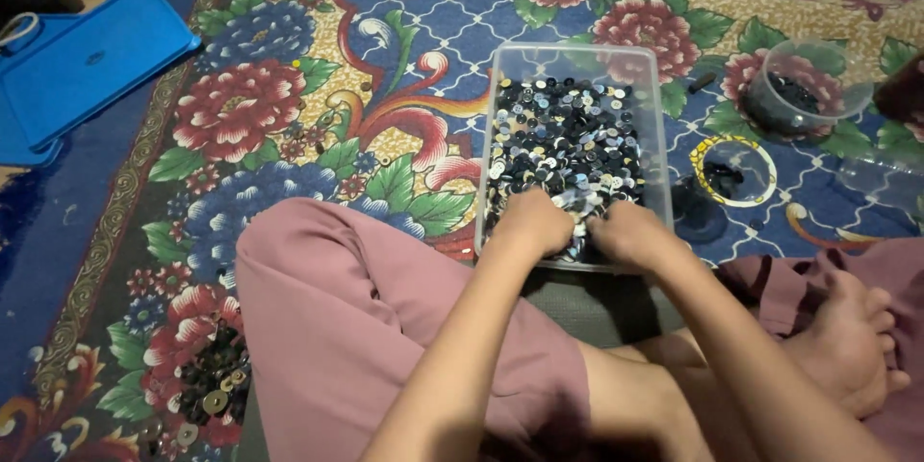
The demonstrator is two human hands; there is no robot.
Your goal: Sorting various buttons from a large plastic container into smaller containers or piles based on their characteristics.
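1. Buttons, mostly black, grey and white, fill a clear rectangular plastic tub on the patterned mat; the heap starts right under both hands and runs away from them to the tub's far end.
2. Left hand rests knuckles-up on the near end of the heap, fingers curled down into the buttons; whether it pinches any of them cannot be told.
3. Right hand lies just beside the left, nearly touching it, fingers likewise bent into the buttons at the tub's near wall; its grip is hidden too.
4. Nearer than the hands, a knee in pink trousers sits to the left of the left forearm; a bare foot lies to the right of the right forearm.
5. Well to the left of the left hand and nearer, a loose scatter of buttons lies on the floral mat.
6. Just right of the right hand, a clear round lid holds a few dark buttons; farther right and beyond, a clear round bowl holds more dark ones.
7. Far to the left and beyond the hands, a blue plastic lid lies at the mat's edge.
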